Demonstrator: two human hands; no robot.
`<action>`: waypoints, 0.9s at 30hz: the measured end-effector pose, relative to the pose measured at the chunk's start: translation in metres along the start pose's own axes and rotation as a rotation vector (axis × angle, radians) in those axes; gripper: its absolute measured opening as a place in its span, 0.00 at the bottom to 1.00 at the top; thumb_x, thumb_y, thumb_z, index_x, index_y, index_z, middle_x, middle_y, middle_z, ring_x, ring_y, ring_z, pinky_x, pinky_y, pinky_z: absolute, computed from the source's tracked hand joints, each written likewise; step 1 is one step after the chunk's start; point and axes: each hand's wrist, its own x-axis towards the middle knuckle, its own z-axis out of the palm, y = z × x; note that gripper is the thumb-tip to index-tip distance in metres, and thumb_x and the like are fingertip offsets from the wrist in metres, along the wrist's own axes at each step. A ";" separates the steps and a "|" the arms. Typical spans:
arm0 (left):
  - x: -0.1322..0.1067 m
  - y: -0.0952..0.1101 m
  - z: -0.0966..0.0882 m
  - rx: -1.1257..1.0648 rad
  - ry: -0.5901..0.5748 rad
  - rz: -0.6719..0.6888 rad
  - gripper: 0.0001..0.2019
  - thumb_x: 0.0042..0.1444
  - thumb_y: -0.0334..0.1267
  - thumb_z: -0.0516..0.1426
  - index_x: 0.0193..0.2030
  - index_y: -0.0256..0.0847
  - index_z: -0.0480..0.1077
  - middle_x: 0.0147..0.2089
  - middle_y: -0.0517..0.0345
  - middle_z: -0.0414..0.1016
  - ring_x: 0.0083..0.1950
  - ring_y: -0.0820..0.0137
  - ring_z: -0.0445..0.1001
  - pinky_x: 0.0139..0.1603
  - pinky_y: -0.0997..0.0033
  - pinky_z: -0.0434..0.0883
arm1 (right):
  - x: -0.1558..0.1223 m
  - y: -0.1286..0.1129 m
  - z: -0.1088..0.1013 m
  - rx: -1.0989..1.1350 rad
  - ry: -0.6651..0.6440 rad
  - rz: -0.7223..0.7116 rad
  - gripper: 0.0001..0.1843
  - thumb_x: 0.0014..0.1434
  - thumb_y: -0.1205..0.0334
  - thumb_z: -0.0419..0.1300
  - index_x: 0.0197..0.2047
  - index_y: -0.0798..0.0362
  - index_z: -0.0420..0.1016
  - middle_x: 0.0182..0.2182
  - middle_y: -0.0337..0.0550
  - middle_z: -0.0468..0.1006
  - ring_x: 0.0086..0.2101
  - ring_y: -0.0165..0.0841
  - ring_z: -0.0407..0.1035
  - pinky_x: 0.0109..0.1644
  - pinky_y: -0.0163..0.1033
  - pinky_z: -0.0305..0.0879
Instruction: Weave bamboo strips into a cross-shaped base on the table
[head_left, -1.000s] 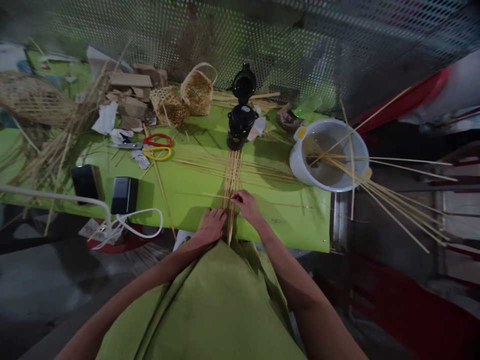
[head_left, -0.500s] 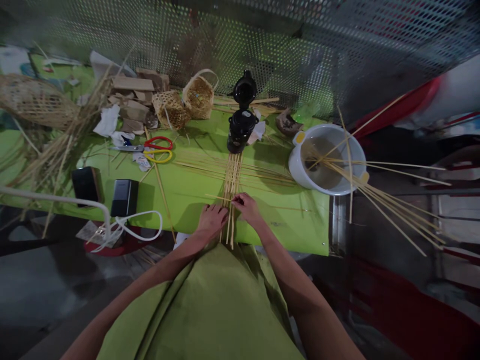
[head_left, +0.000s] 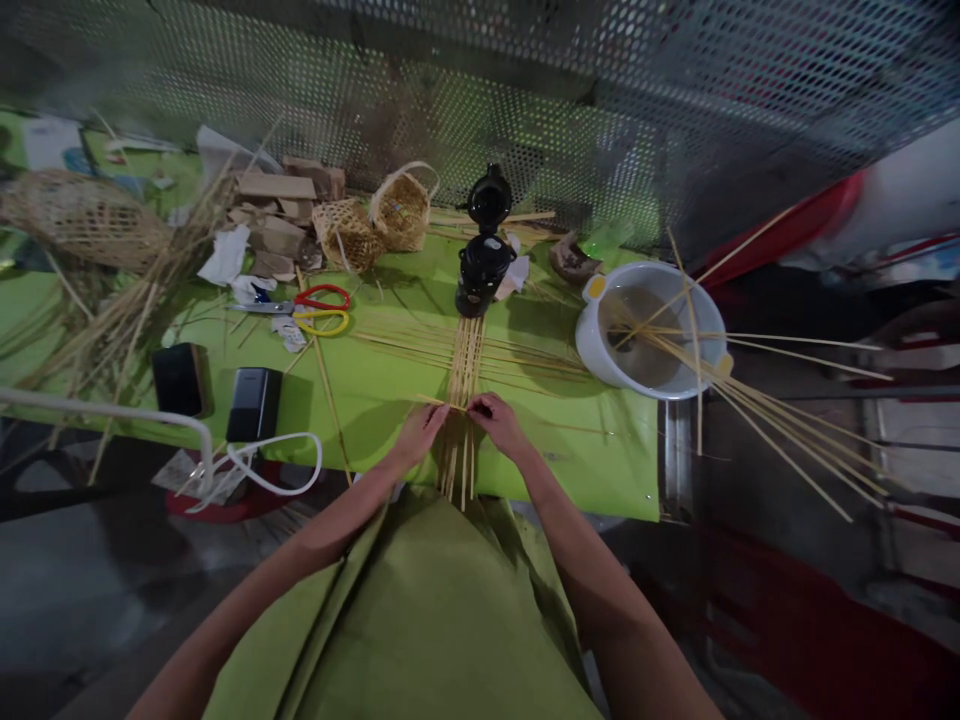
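A bundle of thin bamboo strips lies lengthwise on the green table cover, running from a black flask toward me. More strips cross under it sideways. My left hand rests on the near left side of the bundle, fingers laid on the strips. My right hand is on the right side, fingers pinched on a thin crosswise strip that passes over the bundle.
A white basin with long strips sticking out stands at the right. Red and yellow scissors, two small woven baskets, cardboard scraps, two dark boxes and a white cable lie to the left. Perforated metal wall behind.
The view has shifted slightly, so the table sits lower in the picture. My left hand moved up along the bundle to meet the right hand at the crosswise strip.
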 end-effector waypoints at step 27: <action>0.004 0.021 -0.027 -0.055 -0.123 0.010 0.19 0.65 0.33 0.50 0.59 0.46 0.73 0.58 0.52 0.81 0.55 0.61 0.79 0.54 0.56 0.75 | 0.003 -0.002 0.008 -0.254 -0.052 -0.056 0.18 0.59 0.76 0.63 0.50 0.49 0.79 0.41 0.40 0.75 0.37 0.34 0.70 0.44 0.38 0.66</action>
